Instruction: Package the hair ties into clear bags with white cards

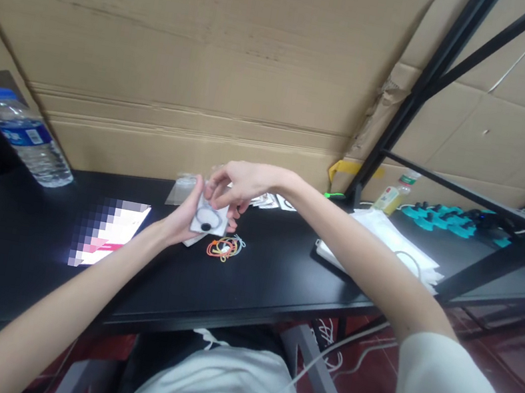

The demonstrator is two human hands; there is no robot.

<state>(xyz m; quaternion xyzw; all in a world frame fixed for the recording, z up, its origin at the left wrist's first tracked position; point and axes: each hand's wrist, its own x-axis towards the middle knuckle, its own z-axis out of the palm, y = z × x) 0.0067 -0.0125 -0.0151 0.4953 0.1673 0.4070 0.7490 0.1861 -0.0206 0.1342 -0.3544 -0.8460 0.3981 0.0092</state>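
Note:
My left hand (184, 213) is closed round a small white card (219, 225), held a little above the black table. On the card's face shows a thin grey loop, like a cord or hair tie, with a black round spot at its lower edge. My right hand (238, 184) reaches over from the right, its fingers pinched at the card's upper part; what lies between the fingertips is too small to make out. Just below the hands lies a tangle of coloured elastic loops (225, 248) in orange, yellow and pale blue. A clear plastic bag (180, 190) lies behind my left hand.
A water bottle (31, 139) and a lit screen (117, 232) are on the left. White cards (271, 202) lie behind my right wrist. To the right are stacked white papers (377, 237), a second bottle (396, 191), teal pieces (441, 218) and a black metal frame (427, 83).

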